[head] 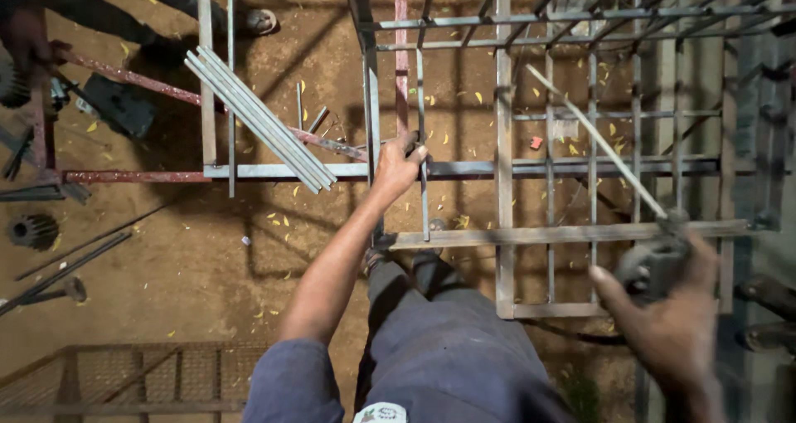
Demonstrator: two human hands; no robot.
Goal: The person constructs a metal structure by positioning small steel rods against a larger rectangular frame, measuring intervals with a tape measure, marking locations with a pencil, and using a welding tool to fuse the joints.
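Note:
My left hand (398,164) reaches down and grips a thin upright steel bar (423,116) of a metal grille frame (531,167) that lies over the dirt floor. My right hand (672,319), blurred, holds a dark electrode holder (655,261) with a long thin welding rod (593,137) slanting up and left over the grille. My legs in dark trousers (448,323) stand between the bars below.
A bundle of several grey steel strips (257,118) rests across the frame's left end. Rusty red bars (133,176) and another person's foot (259,21) and hand (29,41) are upper left. Gear wheels (33,230), loose rods and a mesh panel (124,377) lie at the left.

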